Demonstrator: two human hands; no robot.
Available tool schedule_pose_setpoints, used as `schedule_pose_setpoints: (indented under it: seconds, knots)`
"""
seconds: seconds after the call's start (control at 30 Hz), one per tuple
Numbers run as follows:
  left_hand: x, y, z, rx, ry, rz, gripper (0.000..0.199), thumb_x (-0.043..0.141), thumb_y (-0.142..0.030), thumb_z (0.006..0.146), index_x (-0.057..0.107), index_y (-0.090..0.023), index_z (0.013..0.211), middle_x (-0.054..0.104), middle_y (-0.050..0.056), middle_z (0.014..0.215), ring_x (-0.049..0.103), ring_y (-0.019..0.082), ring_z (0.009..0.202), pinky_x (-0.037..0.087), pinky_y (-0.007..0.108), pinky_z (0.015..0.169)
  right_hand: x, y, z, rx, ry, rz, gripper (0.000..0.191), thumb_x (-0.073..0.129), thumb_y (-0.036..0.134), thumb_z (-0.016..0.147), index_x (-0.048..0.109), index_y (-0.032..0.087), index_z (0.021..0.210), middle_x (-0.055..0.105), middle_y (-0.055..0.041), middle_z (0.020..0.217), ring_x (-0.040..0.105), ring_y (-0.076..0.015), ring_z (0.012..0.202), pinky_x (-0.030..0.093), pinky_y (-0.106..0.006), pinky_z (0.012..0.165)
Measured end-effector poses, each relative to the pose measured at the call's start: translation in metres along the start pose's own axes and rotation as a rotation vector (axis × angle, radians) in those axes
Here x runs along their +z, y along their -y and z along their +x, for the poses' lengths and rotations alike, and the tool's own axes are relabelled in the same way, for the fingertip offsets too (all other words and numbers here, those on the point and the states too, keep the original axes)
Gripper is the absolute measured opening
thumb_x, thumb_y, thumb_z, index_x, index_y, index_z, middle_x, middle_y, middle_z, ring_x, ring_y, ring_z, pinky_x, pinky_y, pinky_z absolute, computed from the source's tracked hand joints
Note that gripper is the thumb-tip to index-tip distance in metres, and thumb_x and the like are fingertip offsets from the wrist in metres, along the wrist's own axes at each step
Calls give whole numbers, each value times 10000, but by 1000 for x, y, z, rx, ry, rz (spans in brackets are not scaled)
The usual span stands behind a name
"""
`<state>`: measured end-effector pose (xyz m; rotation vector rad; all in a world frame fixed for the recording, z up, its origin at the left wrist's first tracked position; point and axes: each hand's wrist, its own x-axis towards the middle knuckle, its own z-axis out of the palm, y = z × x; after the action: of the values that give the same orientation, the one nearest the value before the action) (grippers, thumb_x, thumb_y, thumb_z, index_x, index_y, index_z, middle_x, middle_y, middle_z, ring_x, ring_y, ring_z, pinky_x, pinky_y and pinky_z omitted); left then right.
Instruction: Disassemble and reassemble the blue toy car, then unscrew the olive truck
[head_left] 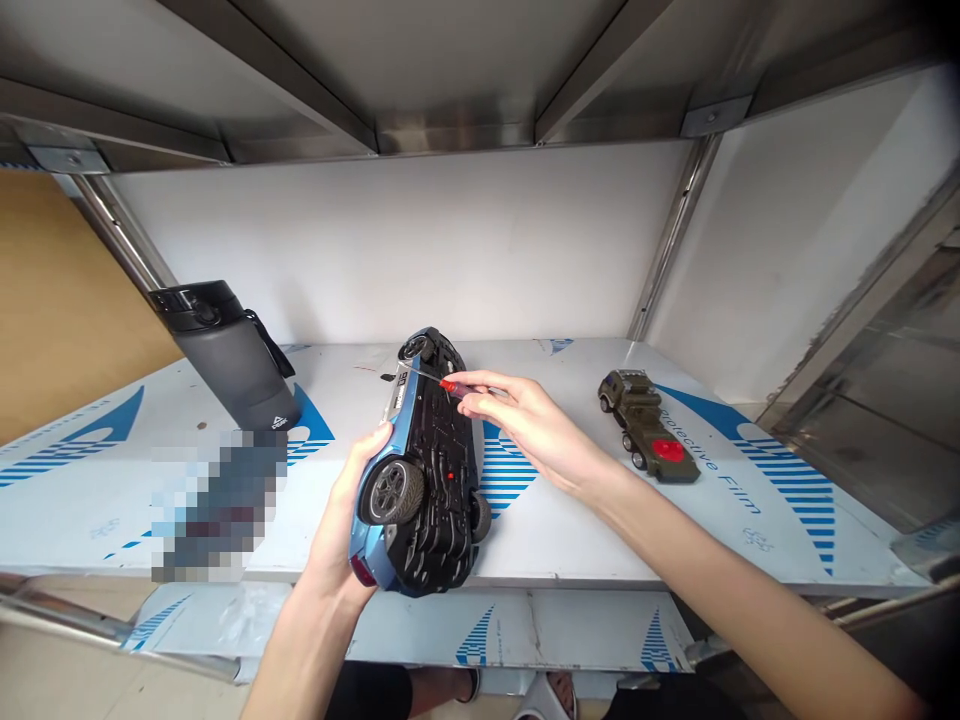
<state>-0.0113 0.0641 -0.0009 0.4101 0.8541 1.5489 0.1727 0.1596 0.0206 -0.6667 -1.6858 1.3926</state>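
The left hand (349, 510) is closed around the near end of an upside-down blue toy car (435, 470), fingers wrapped by the near wheel. The car is held just above the steel shelf (555, 530), black underside up. The right hand (525, 425) pinches a red-handled screwdriver (450, 385), its thin shaft over the car's far end. A grey water bottle (225, 355) lies tilted far left. A green toy army truck (637, 420) sits right of the car, well apart.

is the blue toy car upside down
Yes, upside down: the blue plastic toy car has its ribbed black underside and wheels facing up, gripped by the left hand.
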Motion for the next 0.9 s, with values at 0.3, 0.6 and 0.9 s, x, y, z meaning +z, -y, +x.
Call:
schedule_pose_setpoints:
  seconds: [0.3, 0.6, 0.9]
  knots:
    - [0, -1, -2, 38, 9, 34, 146, 802, -301, 916, 783, -165, 963, 845, 50, 900, 827, 276, 823, 671, 374, 893, 9, -10, 10, -124, 10, -172, 195, 511, 346, 1069, 504, 248, 1238, 656, 17, 941, 603, -147, 782, 471, -308, 720]
    - [-5, 1, 0, 6, 10, 2, 131, 830, -302, 899, 805, -183, 947, 841, 25, 867, 825, 254, 795, 665, 327, 879, 23, 17, 10, -231, -35, -353, 150, 688, 358, 958, 737, 217, 944, 597, 32, 796, 486, -146, 736, 388, -299, 717]
    - [-6, 2, 0, -18, 41, -12, 123, 841, -295, 890, 794, -191, 938, 839, 21, 867, 810, 228, 717, 673, 295, 778, 21, 28, 11, -240, -37, -519, 199, 688, 372, 953, 780, 203, 899, 548, 29, 725, 462, -145, 700, 390, -308, 703]
